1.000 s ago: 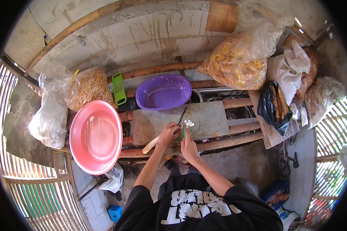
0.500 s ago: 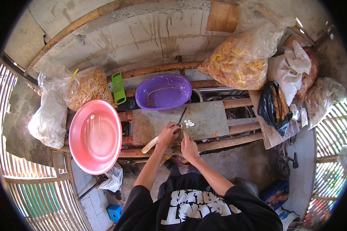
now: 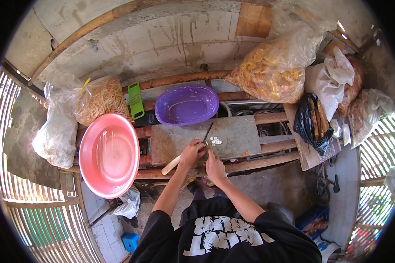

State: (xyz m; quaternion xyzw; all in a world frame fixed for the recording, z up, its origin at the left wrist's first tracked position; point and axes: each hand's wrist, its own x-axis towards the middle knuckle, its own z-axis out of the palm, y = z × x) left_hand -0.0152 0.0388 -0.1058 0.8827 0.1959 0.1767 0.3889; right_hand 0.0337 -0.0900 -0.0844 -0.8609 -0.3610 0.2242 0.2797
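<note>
My left hand is closed around a long peeled pale root, which looks like cassava. Its thick end sticks out toward me over the front edge of the grey board. Close by on the right, my right hand grips a knife, mostly hidden by the fingers, against the root's far end. Several thin, round white slices lie on the board just beyond the hands.
Behind the board stands a purple basin, with a green slicer beside it. At left are a pink basin and a bag of fried sticks. To the right are a bag of yellow chips and a black bag with brown roots.
</note>
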